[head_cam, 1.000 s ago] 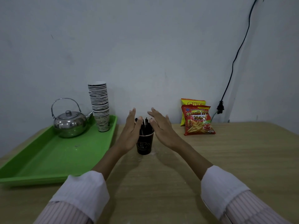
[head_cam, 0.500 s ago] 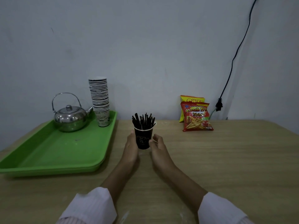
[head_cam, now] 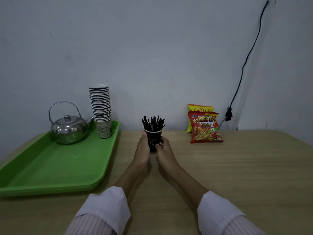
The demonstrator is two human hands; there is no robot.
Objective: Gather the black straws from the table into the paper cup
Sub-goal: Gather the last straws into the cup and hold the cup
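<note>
While both hands' fingers [head_cam: 160,145] clasp the upright paper cup [head_cam: 153,140], its black straws [head_cam: 153,123] point upward, fanned.

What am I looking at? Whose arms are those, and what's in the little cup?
The camera sits on a person's head, looking down, so you see their own arms. Their left hand and right hand wrap around a dark paper cup standing on the wooden table. Black straws stick up out of it. To the left, a green tray carries a shiny kettle and a stack of cups. To the right, two snack bags lean by the wall.
</note>
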